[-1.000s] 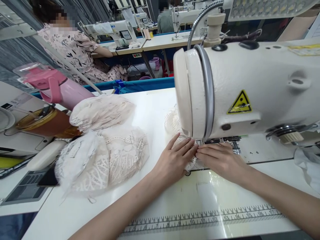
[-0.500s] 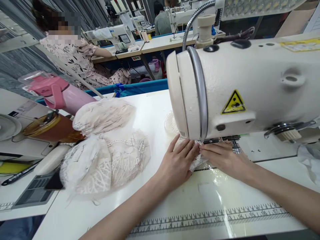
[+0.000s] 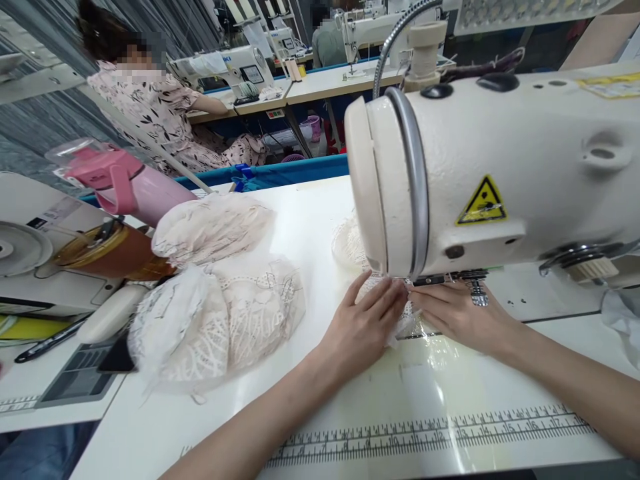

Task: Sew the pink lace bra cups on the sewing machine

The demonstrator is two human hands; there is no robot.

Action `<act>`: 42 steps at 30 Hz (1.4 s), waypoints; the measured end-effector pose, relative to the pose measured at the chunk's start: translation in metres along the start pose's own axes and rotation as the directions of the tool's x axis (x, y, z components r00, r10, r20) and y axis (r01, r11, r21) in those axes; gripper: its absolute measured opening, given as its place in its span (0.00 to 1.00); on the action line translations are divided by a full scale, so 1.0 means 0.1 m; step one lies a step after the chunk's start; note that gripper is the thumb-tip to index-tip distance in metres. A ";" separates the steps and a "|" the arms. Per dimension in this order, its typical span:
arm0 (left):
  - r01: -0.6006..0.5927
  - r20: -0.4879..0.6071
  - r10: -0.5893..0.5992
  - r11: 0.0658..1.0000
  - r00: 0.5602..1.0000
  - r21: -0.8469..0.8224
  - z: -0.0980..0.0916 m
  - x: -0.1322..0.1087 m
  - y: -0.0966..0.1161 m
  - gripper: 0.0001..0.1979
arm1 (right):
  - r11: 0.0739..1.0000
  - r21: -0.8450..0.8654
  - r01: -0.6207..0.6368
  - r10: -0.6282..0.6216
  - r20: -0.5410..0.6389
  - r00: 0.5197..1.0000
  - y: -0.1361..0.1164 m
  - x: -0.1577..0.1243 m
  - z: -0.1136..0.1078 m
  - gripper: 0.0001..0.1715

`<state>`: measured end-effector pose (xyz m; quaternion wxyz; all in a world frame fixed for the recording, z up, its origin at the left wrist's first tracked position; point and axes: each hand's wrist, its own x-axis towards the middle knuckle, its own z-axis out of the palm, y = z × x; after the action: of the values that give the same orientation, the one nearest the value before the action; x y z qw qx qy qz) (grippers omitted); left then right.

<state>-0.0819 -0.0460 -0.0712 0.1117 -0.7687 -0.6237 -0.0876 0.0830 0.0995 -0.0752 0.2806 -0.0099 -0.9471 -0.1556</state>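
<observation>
A piece of white lace fabric lies under the head of a sewing machine, which hides part of it. My left hand rests palm down on the lace with its fingers stretched out, the outer one spread apart. From the right, my right hand reaches in below the machine head, fingers close together on the lace edge. The fingertips of both hands nearly meet beside the presser foot area. Needle and foot are hidden behind the machine head and fingers.
Lace cup pieces lie in piles at the left, with a pink bottle and a brown tub behind. A printed ruler runs along the front edge. A co-worker sits at another machine.
The whole view has shifted slightly to the right. Both hands stay on the lace near the machine head, with only a small shift of the left fingers.
</observation>
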 end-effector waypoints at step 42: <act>0.060 -0.051 -0.057 0.997 0.997 0.051 -0.06 -0.05 0.02 0.25 | 0.982 0.189 0.018 -0.029 0.055 0.998 -0.06 -0.03 0.06 0.14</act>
<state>-0.0809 -0.0525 -0.0664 0.1448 -0.7444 -0.6451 -0.0933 0.0815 0.0958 -0.0837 0.2511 0.0234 -0.9653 -0.0684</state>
